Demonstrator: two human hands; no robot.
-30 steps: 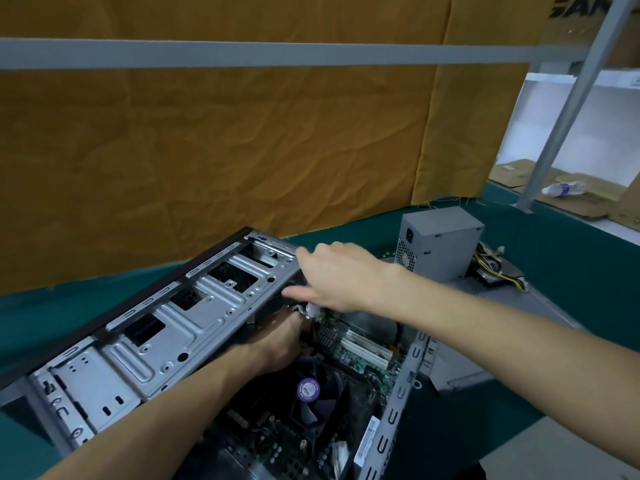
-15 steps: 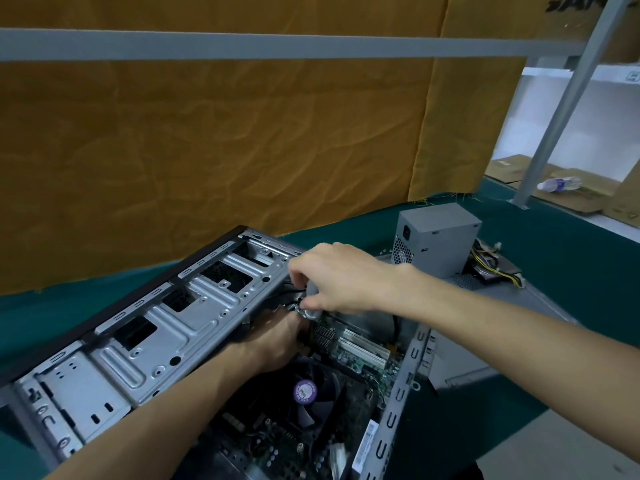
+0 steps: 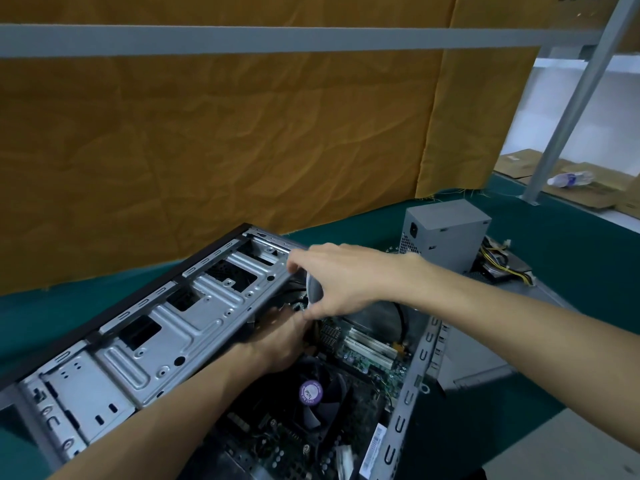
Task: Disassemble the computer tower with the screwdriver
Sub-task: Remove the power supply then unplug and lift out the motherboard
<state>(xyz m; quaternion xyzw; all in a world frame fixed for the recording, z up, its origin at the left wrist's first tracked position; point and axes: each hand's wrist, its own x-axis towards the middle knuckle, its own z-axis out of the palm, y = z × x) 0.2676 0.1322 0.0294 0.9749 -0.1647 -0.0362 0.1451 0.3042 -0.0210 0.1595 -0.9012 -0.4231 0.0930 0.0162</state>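
We see the computer tower (image 3: 166, 327) lying open on the green counter (image 3: 571, 265), its metal drive cage facing up on the left and the motherboard with its purple-labelled fan (image 3: 310, 392) exposed below. Our right hand (image 3: 343, 282) reaches over the case's far end, its fingers (image 3: 298, 263) curled round a grey rounded part (image 3: 314, 289), thumb beneath it; what that part is we cannot tell. Our left hand (image 3: 280, 341) is deep inside the case just under the right one, its fingers hidden by the cage edge and motion blur, so we cannot tell whether they are apart or clamped on anything. No screwdriver shows plainly. A grey power supply (image 3: 446, 233) stands on the counter behind the case, with its yellow and black cables (image 3: 502, 261) trailing to its right. An orange cloth (image 3: 225, 140) hangs behind.
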